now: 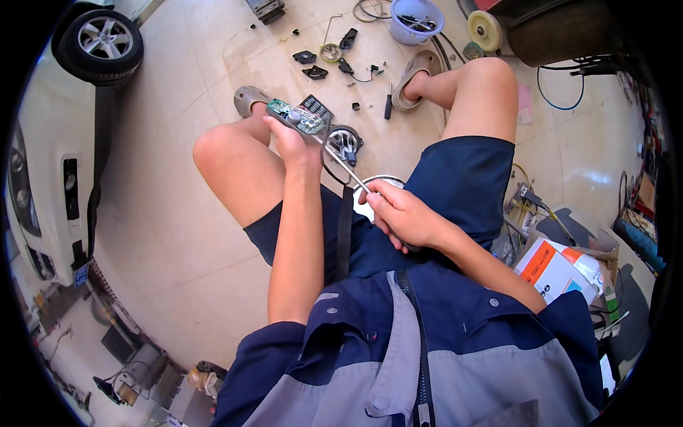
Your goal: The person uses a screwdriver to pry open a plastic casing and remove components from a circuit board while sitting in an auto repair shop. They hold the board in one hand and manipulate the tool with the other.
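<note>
My left hand [294,144] is closed around a dark housing with a green circuit board [294,116] facing up. A round metal part stands on the board. In my right hand [404,213] is a long-shafted screwdriver [348,171], its handle mostly hidden by my palm. The shaft runs up and left to the near edge of the board; whether its tip touches is hard to see. A dark cable [325,153] loops down beside the board. Just beyond my left hand, on the floor, lie a black slotted grille [317,107] and a round speaker-like part [346,142].
Black plastic pieces [314,72] and a yellowish ring [331,53] are scattered on the tiled floor. A second screwdriver [388,102] lies by my right shoe. Farther off is a blue-purple bucket [416,21] of parts. A white car [53,164] stands left; an orange-white box [555,267] sits right.
</note>
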{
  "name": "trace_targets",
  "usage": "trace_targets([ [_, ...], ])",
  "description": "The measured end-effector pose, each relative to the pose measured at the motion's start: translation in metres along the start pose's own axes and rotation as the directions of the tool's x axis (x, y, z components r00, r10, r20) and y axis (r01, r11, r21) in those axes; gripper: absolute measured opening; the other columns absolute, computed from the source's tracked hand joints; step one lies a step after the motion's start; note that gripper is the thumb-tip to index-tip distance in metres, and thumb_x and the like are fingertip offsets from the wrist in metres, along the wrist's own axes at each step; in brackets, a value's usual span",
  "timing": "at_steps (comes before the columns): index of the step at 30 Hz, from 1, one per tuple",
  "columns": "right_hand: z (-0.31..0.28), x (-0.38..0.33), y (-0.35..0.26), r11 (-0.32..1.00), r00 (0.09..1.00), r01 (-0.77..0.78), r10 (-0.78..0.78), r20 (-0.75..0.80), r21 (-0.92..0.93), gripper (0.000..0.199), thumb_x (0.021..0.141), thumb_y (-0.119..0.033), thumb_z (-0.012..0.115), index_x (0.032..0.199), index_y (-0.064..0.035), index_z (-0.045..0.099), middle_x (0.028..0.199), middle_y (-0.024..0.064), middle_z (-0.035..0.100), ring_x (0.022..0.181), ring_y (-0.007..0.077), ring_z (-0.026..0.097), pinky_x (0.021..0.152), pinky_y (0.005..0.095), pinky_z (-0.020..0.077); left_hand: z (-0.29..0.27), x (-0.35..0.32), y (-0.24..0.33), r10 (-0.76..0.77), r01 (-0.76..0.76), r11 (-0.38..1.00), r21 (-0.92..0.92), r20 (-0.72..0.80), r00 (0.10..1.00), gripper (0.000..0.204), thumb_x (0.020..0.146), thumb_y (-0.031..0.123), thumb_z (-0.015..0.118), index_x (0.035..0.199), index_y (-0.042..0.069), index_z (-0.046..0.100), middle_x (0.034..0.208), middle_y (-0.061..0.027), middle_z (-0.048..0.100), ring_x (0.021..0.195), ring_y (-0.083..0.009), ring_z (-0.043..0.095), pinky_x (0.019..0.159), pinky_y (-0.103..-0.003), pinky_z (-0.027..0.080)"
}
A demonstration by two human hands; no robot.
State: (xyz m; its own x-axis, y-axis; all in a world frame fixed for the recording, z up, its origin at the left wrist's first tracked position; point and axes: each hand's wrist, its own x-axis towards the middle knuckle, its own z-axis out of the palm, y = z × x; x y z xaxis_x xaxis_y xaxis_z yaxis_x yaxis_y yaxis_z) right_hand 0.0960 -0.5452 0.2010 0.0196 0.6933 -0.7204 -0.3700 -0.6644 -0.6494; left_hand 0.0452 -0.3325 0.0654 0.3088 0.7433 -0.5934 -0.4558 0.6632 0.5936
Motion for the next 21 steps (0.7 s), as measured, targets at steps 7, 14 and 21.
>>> trace_targets([
  [7,0.008,0.007,-0.006,0.982,0.998,0.053,-0.059,-0.032,-0.182,0.026,0.104,-0.029,0.037,0.101,-0.0038,0.043,0.057,0.0079,0.050,0.038,0.0146,0.050,0.035,0.0300,0.0413,-0.005,0.001,-0.009,-0.031,0.033,0.997,0.074,-0.019,0.999,0.057,0.103,0.053,0.022,0.117,0.006,0.051,0.097,-0.0085,0.060,0.089,-0.0241,0.061,0.081,-0.041,0.053],
  [14,0.010,0.017,0.017,0.994,0.999,0.016,-0.019,0.031,0.107,0.031,0.105,-0.032,0.035,0.092,-0.0056,0.044,0.056,0.0026,0.044,0.035,0.0117,0.045,0.033,0.0264,0.0382,-0.024,0.011,-0.016,-0.190,0.190,0.982,0.017,0.019,0.982,0.059,0.101,0.057,0.024,0.110,0.007,0.054,0.092,-0.0102,0.059,0.078,-0.0265,0.059,0.066,-0.043,0.050],
  [21,0.003,0.020,0.033,0.952,0.987,0.057,-0.099,0.125,0.301,0.036,0.105,-0.037,0.034,0.091,-0.0062,0.044,0.056,0.0061,0.047,0.035,0.0142,0.046,0.032,0.0277,0.0388,0.011,-0.014,-0.001,-0.352,0.347,0.935,-0.076,-0.062,0.934,0.053,0.092,0.056,0.044,0.079,0.006,0.055,0.066,-0.0082,0.056,0.054,-0.0251,0.054,0.056,-0.045,0.052],
])
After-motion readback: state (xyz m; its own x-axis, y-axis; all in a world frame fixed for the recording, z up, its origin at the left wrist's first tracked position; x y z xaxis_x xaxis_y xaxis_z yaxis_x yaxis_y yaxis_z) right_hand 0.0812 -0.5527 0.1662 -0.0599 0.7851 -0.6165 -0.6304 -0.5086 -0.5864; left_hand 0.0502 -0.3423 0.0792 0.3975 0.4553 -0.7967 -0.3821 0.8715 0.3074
